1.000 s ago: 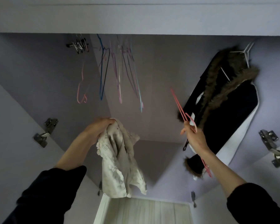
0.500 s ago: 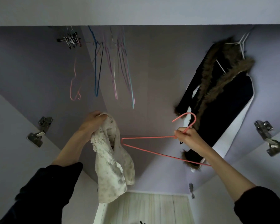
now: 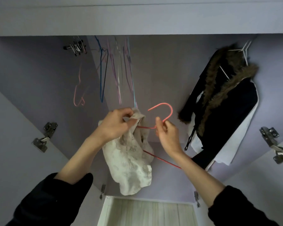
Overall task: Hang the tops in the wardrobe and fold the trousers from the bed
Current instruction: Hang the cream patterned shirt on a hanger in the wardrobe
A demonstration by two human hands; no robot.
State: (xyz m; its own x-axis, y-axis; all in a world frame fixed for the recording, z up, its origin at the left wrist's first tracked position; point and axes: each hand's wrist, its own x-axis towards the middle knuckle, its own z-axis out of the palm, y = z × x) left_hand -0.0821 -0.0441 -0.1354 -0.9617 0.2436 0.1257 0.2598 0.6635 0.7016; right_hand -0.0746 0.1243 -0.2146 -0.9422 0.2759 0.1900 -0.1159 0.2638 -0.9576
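Observation:
A cream lace top [image 3: 129,157] hangs from my left hand [image 3: 115,126], which pinches its upper edge in front of the open wardrobe. My right hand [image 3: 167,136] grips a red wire hanger [image 3: 167,110] at the base of its hook. One arm of the hanger runs left into the top's opening, and its lower bar slants down to the right under my wrist. The part of the hanger inside the fabric is hidden.
Several thin empty hangers [image 3: 104,72] in blue, pink and purple dangle from the rail at upper left, next to a cluster of metal clips [image 3: 75,47]. A black fur-trimmed coat [image 3: 222,105] on a white hanger fills the right side. Door hinges [image 3: 45,137] [image 3: 275,144] flank the opening.
My hands have come together. The top moved right onto the hanger's left arm, and the hanger, first upright near the coat, now lies level with its hook up.

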